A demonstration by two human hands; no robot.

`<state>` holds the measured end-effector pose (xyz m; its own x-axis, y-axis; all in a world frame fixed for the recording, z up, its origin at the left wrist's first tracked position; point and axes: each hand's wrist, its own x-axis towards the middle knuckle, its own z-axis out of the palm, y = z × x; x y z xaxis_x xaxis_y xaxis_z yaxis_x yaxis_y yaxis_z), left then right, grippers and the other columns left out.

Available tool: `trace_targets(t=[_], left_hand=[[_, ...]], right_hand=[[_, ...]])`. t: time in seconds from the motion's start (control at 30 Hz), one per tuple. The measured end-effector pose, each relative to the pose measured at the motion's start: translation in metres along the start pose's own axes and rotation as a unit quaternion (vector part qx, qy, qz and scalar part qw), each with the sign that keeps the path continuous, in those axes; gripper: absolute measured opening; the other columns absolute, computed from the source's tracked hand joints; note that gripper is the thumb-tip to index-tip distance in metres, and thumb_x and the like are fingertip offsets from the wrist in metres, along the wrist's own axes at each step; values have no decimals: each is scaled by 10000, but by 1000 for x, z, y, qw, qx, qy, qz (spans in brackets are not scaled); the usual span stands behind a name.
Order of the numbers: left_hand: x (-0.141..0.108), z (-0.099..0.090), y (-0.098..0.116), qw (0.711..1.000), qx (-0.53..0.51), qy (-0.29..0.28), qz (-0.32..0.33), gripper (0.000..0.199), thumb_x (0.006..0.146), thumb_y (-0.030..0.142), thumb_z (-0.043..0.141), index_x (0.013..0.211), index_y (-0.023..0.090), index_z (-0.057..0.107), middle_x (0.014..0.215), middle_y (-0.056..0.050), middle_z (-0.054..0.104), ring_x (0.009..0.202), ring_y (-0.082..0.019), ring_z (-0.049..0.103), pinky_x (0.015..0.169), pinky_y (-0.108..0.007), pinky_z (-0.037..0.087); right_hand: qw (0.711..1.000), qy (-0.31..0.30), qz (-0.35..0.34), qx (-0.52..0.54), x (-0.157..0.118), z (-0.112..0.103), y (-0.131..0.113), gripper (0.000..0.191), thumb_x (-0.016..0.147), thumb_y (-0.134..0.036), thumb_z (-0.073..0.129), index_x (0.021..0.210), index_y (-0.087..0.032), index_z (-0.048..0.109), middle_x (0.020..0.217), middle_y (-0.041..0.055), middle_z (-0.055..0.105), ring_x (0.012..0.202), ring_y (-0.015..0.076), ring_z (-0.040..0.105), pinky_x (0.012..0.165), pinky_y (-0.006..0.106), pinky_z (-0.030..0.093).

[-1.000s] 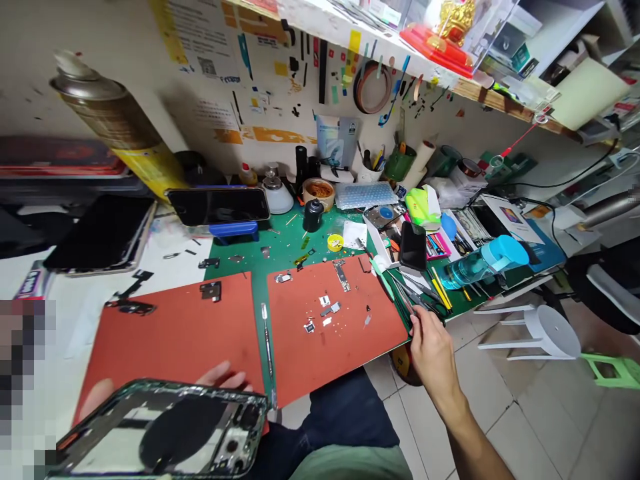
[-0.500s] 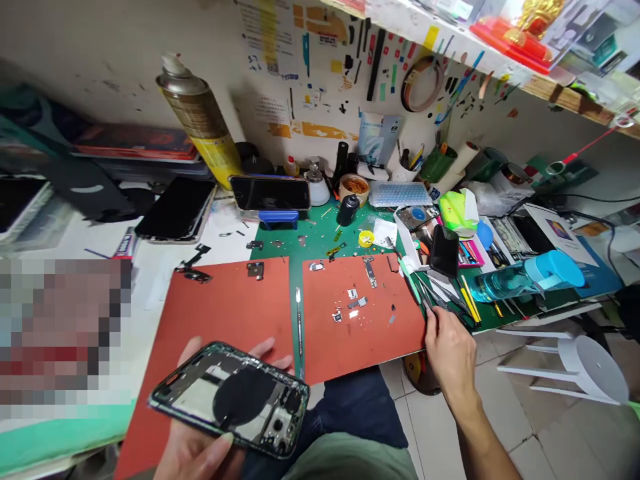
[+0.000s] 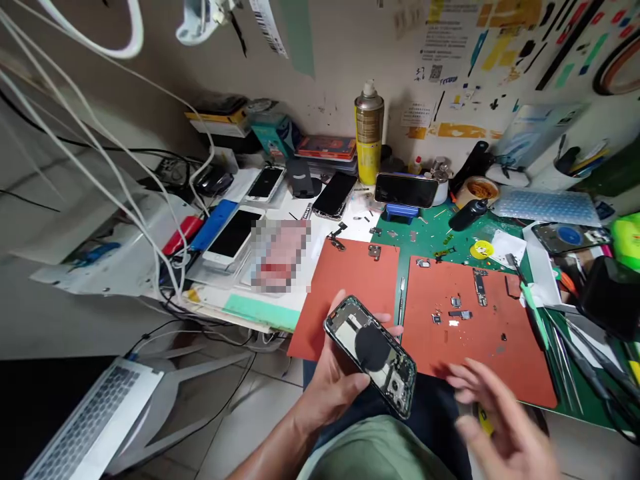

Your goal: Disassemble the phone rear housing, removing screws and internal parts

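An opened phone housing point(image 3: 374, 347), with a black round patch and a camera area inside, rests tilted in my left hand point(image 3: 333, 373). The fingers and thumb grip it by its long sides, over the near edge of the left orange-red mat point(image 3: 320, 320). My right hand point(image 3: 500, 413) is to the right of the housing, smeared a little by motion. Its fingers are apart and nothing shows in them. Beyond it, small phone parts point(image 3: 460, 315) and a narrow circuit board point(image 3: 481, 287) lie on the right orange-red mat point(image 3: 525, 340).
A metal pry tool point(image 3: 401, 300) lies between the mats. Several tweezers point(image 3: 563, 360) are at the right. A phone on a blue stand point(image 3: 401, 212) and a spray can point(image 3: 369, 133) stand behind. White cables point(image 3: 125, 180) hang at the left, above a laptop point(image 3: 95, 420).
The view has swung left. My right hand has left the tweezers at the right side and come back toward the housing, opening. My left hand still holds the housing, now turned more steeply.
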<state>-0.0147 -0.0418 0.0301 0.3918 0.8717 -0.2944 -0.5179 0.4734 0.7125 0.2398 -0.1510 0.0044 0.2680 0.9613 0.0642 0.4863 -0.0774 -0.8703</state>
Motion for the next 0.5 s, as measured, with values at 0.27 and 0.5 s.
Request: trace_targets(t=[0.27,0.5], left_hand=[[0,-4,-15,994,-74,-66,43,1328,869,381,899,1669,539,-148,1617,-134,572,1507,-416,543,1218,-655,425],[1,-5,-8,991,-108,-71,27,1243,892,403,882,1701,521,-55,1602,-141,600,1499,-415,556,1181,-627,478]], right_hand=[[968,-43,178,171,-6,66,-57,896,864,-570,878,1621,-257,516,1558,151,650,1423,342,648,1152,399,575],[995,12,79,59,-10,64,-69,883,848,-459,918,1616,-240,542,1401,150,754,1243,404,761,989,458,693]])
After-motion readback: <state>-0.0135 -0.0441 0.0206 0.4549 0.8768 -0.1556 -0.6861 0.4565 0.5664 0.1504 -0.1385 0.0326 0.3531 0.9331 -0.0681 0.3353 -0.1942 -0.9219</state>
